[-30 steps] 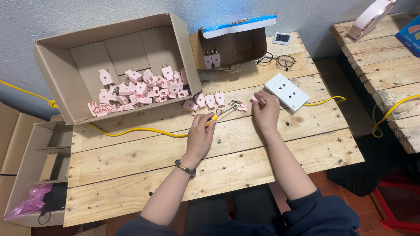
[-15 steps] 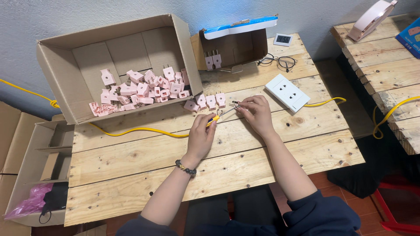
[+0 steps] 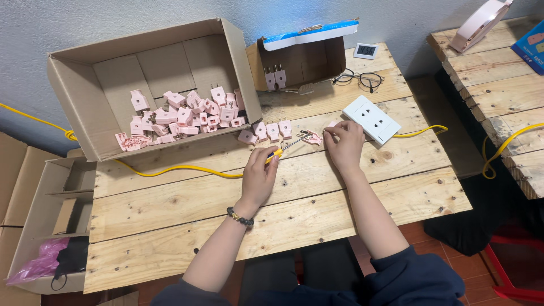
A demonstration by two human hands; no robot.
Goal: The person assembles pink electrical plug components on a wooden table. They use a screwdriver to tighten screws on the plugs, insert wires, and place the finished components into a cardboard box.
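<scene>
Landmark: white socket panel [image 3: 372, 118], lying flat toward the far right of the wooden worktop [image 3: 187, 226]; a yellow cable [image 3: 419, 132] is running off its right side.
Left hand [image 3: 259, 177]: resting on the worktop, well to the near left of the socket panel, fingers curling shut around a small screwdriver [image 3: 281, 148] with a yellow handle; the thin shaft is pointing toward the panel.
Right hand [image 3: 344, 144]: sitting just beside the socket panel's near-left corner, fingertips pinching closed on a pink plug [image 3: 313, 137].
Pink plug: lying on the worktop just left of the socket panel, between the two hands; the screwdriver tip is meeting it, exact contact point too small to tell.
Row of plugs [image 3: 266, 131]: three or so pink plugs are standing in a line further left of the socket panel, apart from both hands.
Large cardboard box [image 3: 73, 107]: tipped on its side, well left of the socket panel, a heap of pink plugs [image 3: 187, 113] spilling across its lower wall.
Small cardboard box [image 3: 306, 56]: behind and left of the socket panel, flap open, two plugs showing inside.
Eyeglasses [image 3: 360, 78]: lying just behind the socket panel.
Small digital display [image 3: 365, 51]: sitting further behind the socket panel, by the wall.
Wrist: a dark bead bracelet [image 3: 239, 217] is circling the left wrist.
</scene>
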